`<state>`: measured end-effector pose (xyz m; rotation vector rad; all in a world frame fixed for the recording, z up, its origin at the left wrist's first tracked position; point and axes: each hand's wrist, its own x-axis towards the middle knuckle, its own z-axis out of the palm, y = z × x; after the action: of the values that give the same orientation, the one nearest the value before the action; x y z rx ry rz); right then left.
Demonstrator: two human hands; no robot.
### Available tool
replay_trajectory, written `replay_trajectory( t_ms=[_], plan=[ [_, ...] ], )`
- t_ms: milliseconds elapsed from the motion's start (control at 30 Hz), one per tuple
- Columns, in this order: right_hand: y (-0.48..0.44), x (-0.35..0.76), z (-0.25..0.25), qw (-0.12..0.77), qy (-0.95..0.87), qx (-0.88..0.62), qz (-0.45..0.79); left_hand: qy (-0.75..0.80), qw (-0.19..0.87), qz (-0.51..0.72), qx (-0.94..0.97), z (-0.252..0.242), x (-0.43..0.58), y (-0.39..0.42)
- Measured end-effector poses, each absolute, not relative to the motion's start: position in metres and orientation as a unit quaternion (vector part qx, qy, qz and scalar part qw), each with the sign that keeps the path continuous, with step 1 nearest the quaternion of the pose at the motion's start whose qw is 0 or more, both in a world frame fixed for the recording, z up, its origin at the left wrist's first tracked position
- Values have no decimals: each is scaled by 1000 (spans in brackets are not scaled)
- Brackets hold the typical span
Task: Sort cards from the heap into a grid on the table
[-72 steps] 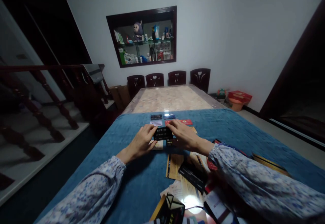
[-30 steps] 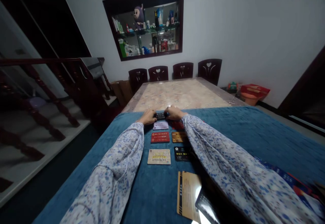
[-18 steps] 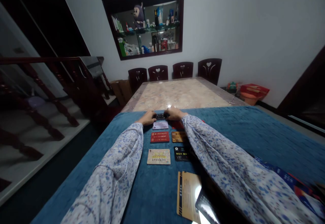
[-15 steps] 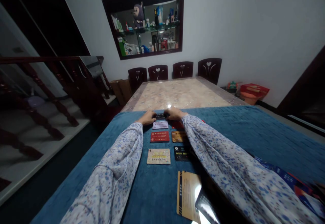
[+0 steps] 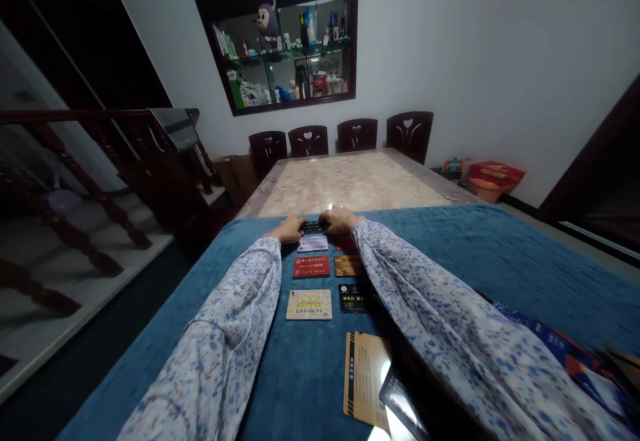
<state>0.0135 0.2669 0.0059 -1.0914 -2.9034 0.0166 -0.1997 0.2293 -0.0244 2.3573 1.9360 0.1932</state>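
Note:
Both arms are stretched far forward over a blue cloth (image 5: 240, 354). My left hand (image 5: 289, 228) and my right hand (image 5: 338, 220) pinch the two ends of a black card (image 5: 313, 227) at the cloth's far edge, fingers closed on it. Nearer to me cards lie in two columns: a pale card (image 5: 313, 243), a red card (image 5: 311, 266), a beige card (image 5: 309, 304), a gold card (image 5: 347, 265) and a black VIP card (image 5: 353, 297). My right sleeve hides part of the right column.
A loose heap of cards, among them a tan card (image 5: 361, 378), lies at the near right. Beyond the cloth is the bare marble tabletop (image 5: 345, 184) with several dark chairs (image 5: 357, 134). A stair railing (image 5: 100, 161) stands on the left.
Both hands carried the black card from the middle of the cloth out to its far edge. In the last second they have stayed there; the view shifted slightly.

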Motion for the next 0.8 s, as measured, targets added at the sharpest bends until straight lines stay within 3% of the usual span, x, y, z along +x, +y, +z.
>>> replay_trajectory(
  t_ms=[800],
  plan=[
    [245, 60, 27, 73, -941, -326, -48, 614, -2, 146, 776, -6, -189, 174]
  ],
)
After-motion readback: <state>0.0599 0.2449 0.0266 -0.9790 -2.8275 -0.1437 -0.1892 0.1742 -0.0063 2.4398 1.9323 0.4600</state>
